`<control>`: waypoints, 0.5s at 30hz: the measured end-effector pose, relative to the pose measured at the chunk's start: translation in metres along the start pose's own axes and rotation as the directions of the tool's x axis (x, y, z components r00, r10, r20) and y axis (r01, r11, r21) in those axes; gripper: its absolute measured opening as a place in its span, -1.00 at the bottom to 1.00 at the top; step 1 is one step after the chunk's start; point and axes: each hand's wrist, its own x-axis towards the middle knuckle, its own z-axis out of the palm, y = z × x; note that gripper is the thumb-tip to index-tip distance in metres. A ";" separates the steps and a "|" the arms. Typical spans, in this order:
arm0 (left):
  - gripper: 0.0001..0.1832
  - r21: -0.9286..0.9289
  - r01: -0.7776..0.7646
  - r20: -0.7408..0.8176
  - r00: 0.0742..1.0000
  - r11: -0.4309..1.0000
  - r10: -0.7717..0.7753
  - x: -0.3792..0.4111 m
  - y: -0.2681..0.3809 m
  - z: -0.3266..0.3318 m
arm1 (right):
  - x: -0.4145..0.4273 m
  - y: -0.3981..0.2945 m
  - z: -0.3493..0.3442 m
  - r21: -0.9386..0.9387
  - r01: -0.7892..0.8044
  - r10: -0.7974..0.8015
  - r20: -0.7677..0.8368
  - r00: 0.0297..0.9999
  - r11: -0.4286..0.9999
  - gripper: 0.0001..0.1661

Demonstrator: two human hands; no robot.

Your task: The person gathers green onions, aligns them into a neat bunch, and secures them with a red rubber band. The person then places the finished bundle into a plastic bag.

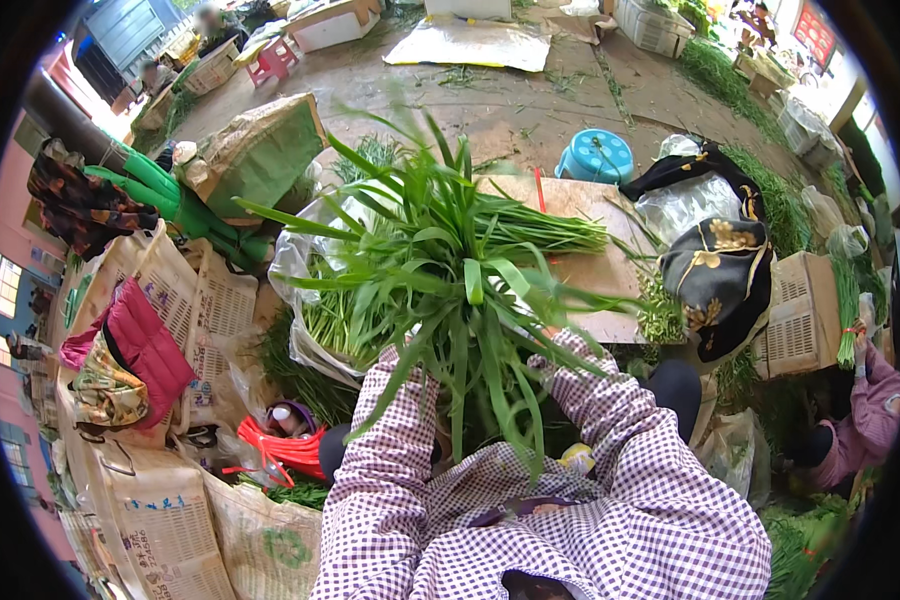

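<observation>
A large bunch of long flat green leaves, like garlic chives, stands upright before my chest, its tips spreading towards the camera. Both checked sleeves reach in under it. Leaves hide most of my left hand and my right hand, so the fingers cannot be made out. Behind the bunch, a tied-looking bundle of green stalks lies on a wooden board, beside a red strip. To the left, more cut stalks lie in a clear plastic bag.
A blue stool stands beyond the board, with a dark patterned cloth to its right. Plastic crates line the left, with a pink garment and red ties nearby. At far right, a co-worker's sleeve shows beside a green bundle.
</observation>
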 end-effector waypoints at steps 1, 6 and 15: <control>-0.51 0.006 0.006 -0.018 1.000 1.000 -0.006 0.006 0.002 -0.009 | 0.004 -0.011 0.001 -0.088 0.014 -0.017 -0.027 0.999 0.996 -0.41; -0.53 0.124 -0.004 -0.078 0.997 0.992 0.014 -0.013 0.003 -0.010 | 0.009 -0.117 -0.016 -0.466 -0.075 0.109 0.047 0.993 0.881 -0.31; -0.30 -0.391 0.388 -0.250 0.828 0.834 -0.502 -0.039 -0.084 -0.005 | 0.009 0.011 -0.034 -0.159 -0.450 0.475 0.202 0.856 0.879 -0.20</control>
